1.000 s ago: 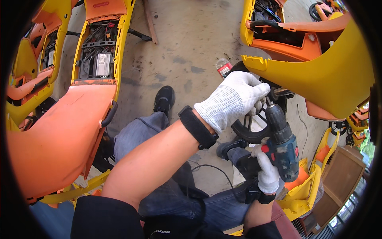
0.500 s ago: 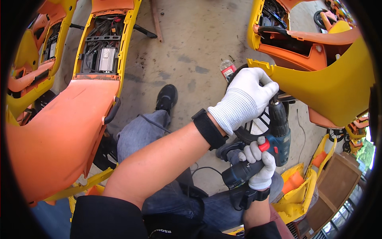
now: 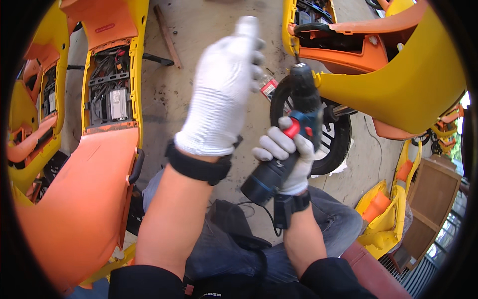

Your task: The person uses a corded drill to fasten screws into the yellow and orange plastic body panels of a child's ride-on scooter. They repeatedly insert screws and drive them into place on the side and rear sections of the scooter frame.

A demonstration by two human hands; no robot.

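Note:
My right hand point(image 3: 294, 154), in a white knit glove, grips a blue and black cordless drill point(image 3: 304, 97) with a red part beside the fingers. A thin bit points up from its chuck, close to the front edge of a yellow and orange scooter body point(image 3: 393, 99) in the picture; whether they touch I cannot tell. My left hand point(image 3: 221, 87), gloved too, is raised left of the drill and apart from it. One finger stretches upward while the others curl in, slightly blurred. The palm side is hidden, so anything held there does not show.
Another orange and yellow scooter body point(image 3: 89, 169) stands at the left, its bay full of wiring. A black wheel point(image 3: 331, 144) is behind the drill. A small clear packet with a red label point(image 3: 269, 87) lies on the floor. Yellow panels point(image 3: 383, 214) and a brown wooden board point(image 3: 429, 199) are at the right.
My left hand has left the drill's chuck and moved up and left. The drill has risen leftward in my right hand, bringing its bit nearer the right scooter body. The view has shifted.

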